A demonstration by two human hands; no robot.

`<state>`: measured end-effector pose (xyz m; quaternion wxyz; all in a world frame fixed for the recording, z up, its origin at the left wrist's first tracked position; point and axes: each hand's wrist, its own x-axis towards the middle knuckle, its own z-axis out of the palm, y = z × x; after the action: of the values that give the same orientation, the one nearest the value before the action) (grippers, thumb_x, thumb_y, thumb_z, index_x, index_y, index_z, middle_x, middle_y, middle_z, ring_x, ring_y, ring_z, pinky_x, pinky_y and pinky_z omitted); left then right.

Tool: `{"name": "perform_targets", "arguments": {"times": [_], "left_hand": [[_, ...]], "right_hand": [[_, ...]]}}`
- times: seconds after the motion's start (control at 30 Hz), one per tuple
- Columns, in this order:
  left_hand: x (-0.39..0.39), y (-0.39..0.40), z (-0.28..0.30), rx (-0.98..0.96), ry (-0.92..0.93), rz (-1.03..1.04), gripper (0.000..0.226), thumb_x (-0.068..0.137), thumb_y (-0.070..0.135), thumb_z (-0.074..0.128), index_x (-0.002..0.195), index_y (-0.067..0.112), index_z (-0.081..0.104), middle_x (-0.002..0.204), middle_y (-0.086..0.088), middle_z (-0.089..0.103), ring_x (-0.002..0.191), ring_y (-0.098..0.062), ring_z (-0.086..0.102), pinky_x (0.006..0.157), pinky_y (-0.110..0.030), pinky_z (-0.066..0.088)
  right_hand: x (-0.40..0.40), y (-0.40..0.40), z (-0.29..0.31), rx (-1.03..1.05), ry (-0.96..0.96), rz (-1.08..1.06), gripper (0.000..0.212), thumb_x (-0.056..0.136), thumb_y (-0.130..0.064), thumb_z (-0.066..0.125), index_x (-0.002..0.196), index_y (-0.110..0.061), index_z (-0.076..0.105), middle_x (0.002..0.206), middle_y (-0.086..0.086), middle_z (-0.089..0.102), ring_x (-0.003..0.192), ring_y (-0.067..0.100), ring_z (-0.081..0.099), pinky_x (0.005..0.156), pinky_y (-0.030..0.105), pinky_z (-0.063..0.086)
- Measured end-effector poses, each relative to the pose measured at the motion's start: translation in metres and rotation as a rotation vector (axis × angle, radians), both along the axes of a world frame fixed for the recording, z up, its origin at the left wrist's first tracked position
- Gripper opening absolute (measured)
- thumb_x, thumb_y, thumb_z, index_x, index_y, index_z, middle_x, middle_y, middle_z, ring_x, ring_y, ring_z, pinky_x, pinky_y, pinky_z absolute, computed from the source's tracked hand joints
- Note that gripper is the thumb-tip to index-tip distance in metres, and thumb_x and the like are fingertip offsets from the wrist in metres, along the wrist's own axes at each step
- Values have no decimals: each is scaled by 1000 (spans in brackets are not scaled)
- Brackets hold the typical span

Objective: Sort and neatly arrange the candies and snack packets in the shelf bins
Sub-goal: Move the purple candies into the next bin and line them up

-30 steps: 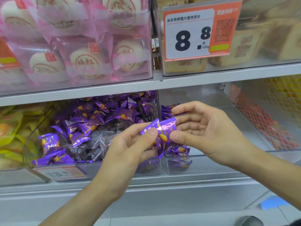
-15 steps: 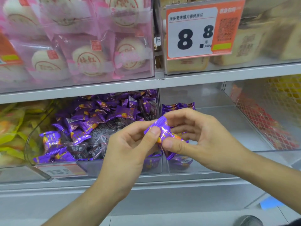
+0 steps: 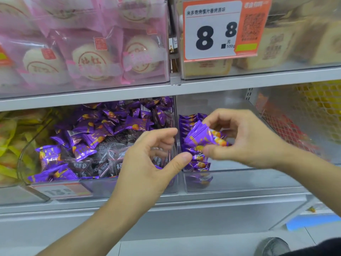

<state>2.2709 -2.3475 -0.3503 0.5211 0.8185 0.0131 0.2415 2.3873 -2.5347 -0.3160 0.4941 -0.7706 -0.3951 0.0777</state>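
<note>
The right hand point(image 3: 245, 139) pinches a small clutch of purple candy packets point(image 3: 203, 136) between thumb and curled fingers, holding them over the left end of the right-hand clear bin point(image 3: 239, 180) on the lower shelf. Directly beneath and behind that clutch stands a tidy row of purple packets point(image 3: 190, 126), stacked on edge along the bin's left wall and running from the front lip toward the back of the shelf. The held packets lie tilted, their long axis rising toward the left, so they seem to need a turn to match the row before they go down. The left hand point(image 3: 151, 163) hovers empty just left of the divider, fingers loosely curled with thumb and forefinger apart, in front of the left-hand bin point(image 3: 103, 187), where a loose heap of purple and dark packets point(image 3: 103, 137) lies jumbled. The right hand is plainly the nearer one to the row; the left is nearer the heap, likely the source of the next pick.
</note>
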Motion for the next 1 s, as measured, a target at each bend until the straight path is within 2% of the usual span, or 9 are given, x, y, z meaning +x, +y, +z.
{"name": "perform_targets", "arguments": {"times": [0.1,0.2,0.37,0.53,0.63,0.73,0.83,1.0], "left_hand": [[5,6,-12,138,97,-1,75,59,59,85,124,36,54,107,10,58,96,-11,62,80,-22,53],[8,0,-25,255,168,-23,91,57,47,89,135,32,44,106,14,53,90,-9,58,79,-20,51],[14,-4,-35,257,74,41,82,62,26,92,128,34,44,97,12,52,75,-16,53,73,-17,48],[15,-6,-40,285,31,56,82,64,26,91,132,28,45,95,12,50,74,-12,49,70,-14,44],[15,-5,-41,280,21,53,82,64,26,90,133,28,45,95,12,50,74,-13,50,70,-15,44],[15,-4,-43,291,10,46,82,65,27,90,134,28,44,94,13,49,76,-15,50,70,-17,45],[15,-4,-44,303,0,44,83,66,27,89,135,27,44,94,13,49,77,-15,51,70,-18,46],[16,-4,-44,312,-10,40,82,66,26,89,135,25,43,94,13,48,77,-13,50,70,-16,44]], "right_hand": [[36,-18,-1,-136,-95,-142,33,66,-18,86,95,-19,69,83,2,73,71,16,66,73,42,55],[60,-29,-13,-331,-140,-239,39,60,-28,83,96,-27,67,85,-10,72,77,10,67,76,35,55],[79,-25,-44,-561,-159,-211,47,57,-26,87,97,-24,63,91,-8,69,82,15,66,77,33,54],[85,-12,-66,-698,-162,-203,50,61,-23,88,101,-16,60,89,-3,63,77,16,58,59,19,41],[85,-4,-73,-719,-179,-198,49,62,-24,88,101,-13,60,91,-1,63,82,21,59,62,26,41],[84,-1,-75,-737,-215,-189,43,63,-24,87,96,-15,61,87,0,62,79,22,57,62,26,39],[82,0,-74,-764,-267,-209,47,65,-28,87,98,-12,59,93,4,63,81,24,55,65,30,42],[75,1,-65,-796,-309,-245,52,69,-39,85,94,-17,45,92,1,49,88,22,45,70,27,33]]}}
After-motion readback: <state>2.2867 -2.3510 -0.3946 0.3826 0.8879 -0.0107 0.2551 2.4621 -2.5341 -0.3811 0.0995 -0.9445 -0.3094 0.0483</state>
